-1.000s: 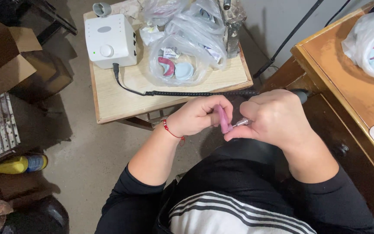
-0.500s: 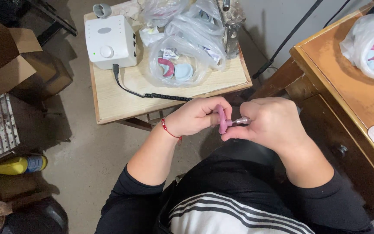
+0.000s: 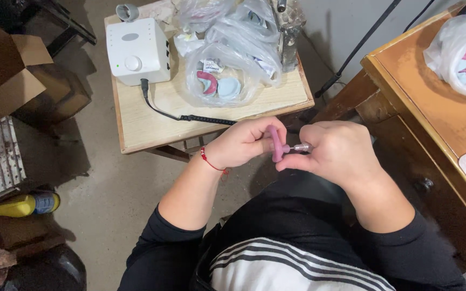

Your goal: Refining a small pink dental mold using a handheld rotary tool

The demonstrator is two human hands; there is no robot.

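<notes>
My left hand [image 3: 244, 143] is closed around a small pink curved piece [image 3: 275, 143], held upright over my lap. My right hand [image 3: 338, 148] grips a rotary handpiece whose metal tip [image 3: 300, 146] touches the pink piece from the right. Most of the handpiece is hidden inside my fist. A black coiled cord [image 3: 200, 119] runs from it across the small table to a white control box [image 3: 137, 51] with a round knob and a green light.
The small wooden table [image 3: 146, 126] in front of me carries clear plastic bags [image 3: 227, 70] with pink and pale blue dental casts. At right is a brown wooden desk [image 3: 432, 108] with another bag [image 3: 462, 54]. Cardboard boxes [image 3: 6, 70] and a yellow bottle [image 3: 25, 203] lie on the floor at left.
Both hands have shifted slightly left and closer to the small table. The pink piece has been turned a little in my left fingers, with the tip still against it.
</notes>
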